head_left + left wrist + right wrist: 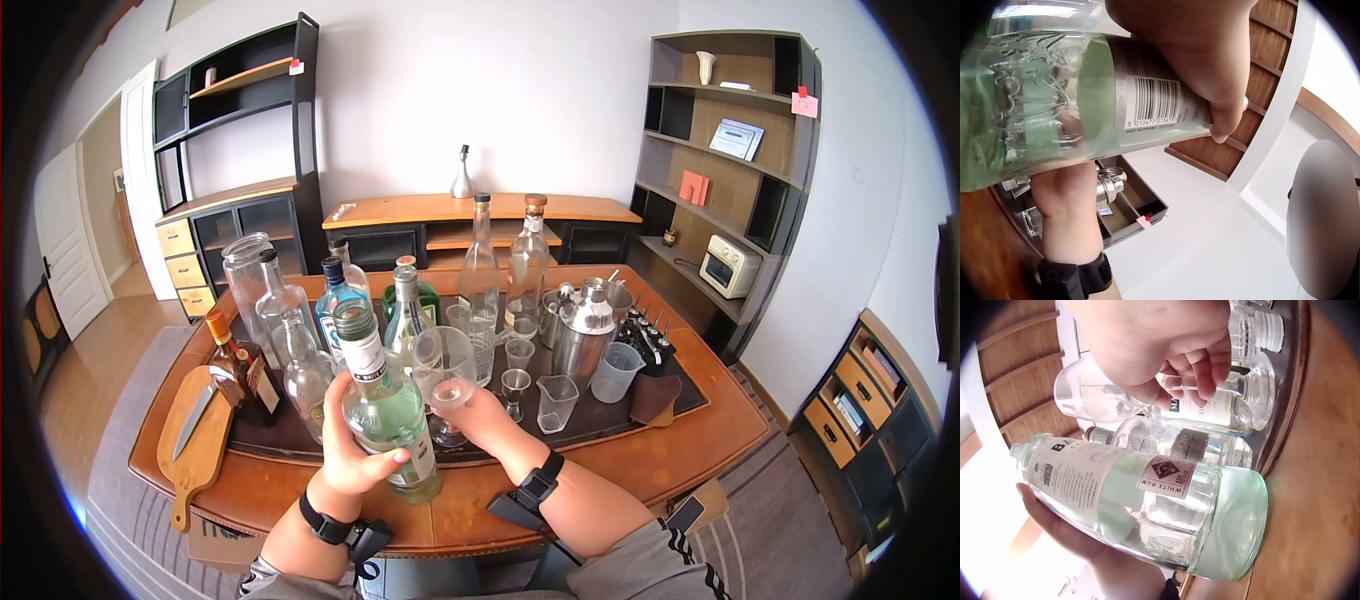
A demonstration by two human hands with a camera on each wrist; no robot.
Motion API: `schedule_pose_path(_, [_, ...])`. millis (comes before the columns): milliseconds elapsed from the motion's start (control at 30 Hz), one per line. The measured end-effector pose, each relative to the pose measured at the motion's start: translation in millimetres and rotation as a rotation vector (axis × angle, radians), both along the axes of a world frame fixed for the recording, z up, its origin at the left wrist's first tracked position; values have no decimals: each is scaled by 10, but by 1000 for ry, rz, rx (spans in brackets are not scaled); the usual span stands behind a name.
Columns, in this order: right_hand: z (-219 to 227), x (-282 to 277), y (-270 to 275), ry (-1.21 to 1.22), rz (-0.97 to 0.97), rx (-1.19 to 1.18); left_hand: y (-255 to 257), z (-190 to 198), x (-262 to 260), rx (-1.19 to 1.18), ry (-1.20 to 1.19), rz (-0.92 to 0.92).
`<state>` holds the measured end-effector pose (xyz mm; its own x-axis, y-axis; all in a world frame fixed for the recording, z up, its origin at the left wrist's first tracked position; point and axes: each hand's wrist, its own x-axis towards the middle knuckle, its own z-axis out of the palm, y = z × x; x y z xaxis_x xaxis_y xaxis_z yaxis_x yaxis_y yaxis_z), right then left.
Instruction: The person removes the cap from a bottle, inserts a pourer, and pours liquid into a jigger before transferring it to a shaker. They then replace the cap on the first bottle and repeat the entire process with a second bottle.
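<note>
My left hand (345,450) grips a pale green glass bottle (385,408) labelled white rum, its neck leaning slightly left and its cap off. In the left wrist view, the thumb of my left hand (1204,56) lies along the label of the bottle (1094,94). Just right of the bottle, my right hand (485,425) holds a stemmed glass (443,360). The right wrist view has the curled fingers of my right hand (1160,347) around the stem, with the bowl of the glass (1088,390) to the left. The bottle's mouth stands apart from the glass rim.
Several bottles stand behind on the leather-topped table (640,465). A cutting board (195,465) with a knife (195,422) lies left, beside an amber bottle (247,375). Right of the glass are a metal jigger (515,390), small glass beaker (557,405), shaker (582,340) and plastic measuring cup (616,373).
</note>
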<state>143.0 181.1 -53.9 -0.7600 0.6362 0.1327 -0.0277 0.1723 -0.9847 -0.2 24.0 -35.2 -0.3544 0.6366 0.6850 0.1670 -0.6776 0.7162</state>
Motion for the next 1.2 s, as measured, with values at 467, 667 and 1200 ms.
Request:
schedule_pose_path(467, [-102,-55,102,33,137,-145,9,-3,3,8,5,-2])
schedule_pose_path(667, [-105,-70,67,-48,122,-169,14,-8,-23,2,28,-3])
schedule_pose_path(1200, [72,286,57,-584,-154,842,-3,10,-42,-33,121,33])
